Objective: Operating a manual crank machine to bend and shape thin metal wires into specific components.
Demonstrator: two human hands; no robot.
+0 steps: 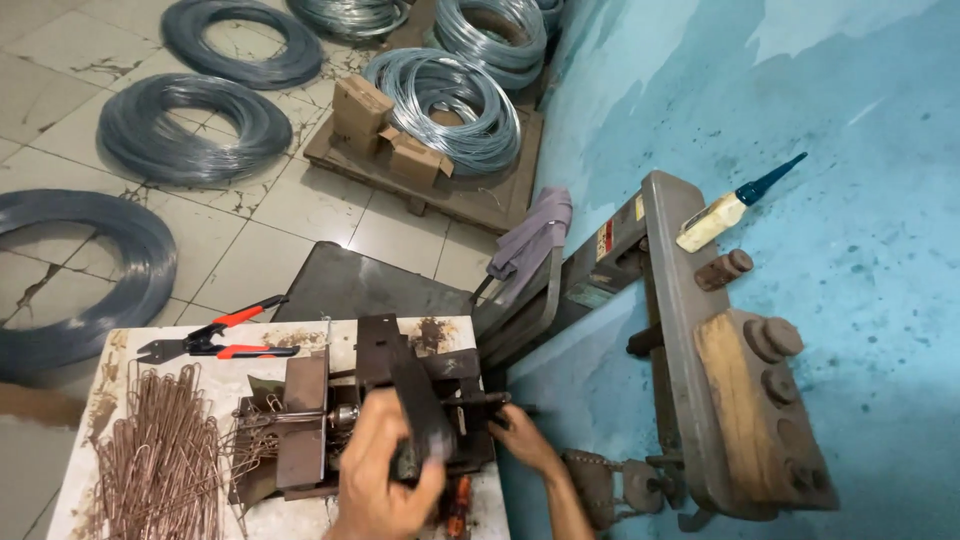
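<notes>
A rusty metal bending jig (310, 420) stands on a small white worktable (120, 350). My left hand (385, 470) grips the jig's dark lever handle (420, 400), which slants up towards the back. My right hand (525, 440) rests at the jig's right end, fingers on a dark rod (480, 398) that sticks out there; whether it grips the rod I cannot tell. A pile of bent copper-coloured wire pieces (160, 450) lies on the table to the left of the jig.
Red-handled cutters (215, 340) lie at the table's back edge. A grey steel machine frame (690, 340) with a wooden block, a yellowish bottle (725, 210) and a grey cloth (535, 230) stands right. Several wire coils (180, 125) lie on the tiled floor, some on a pallet (440, 190).
</notes>
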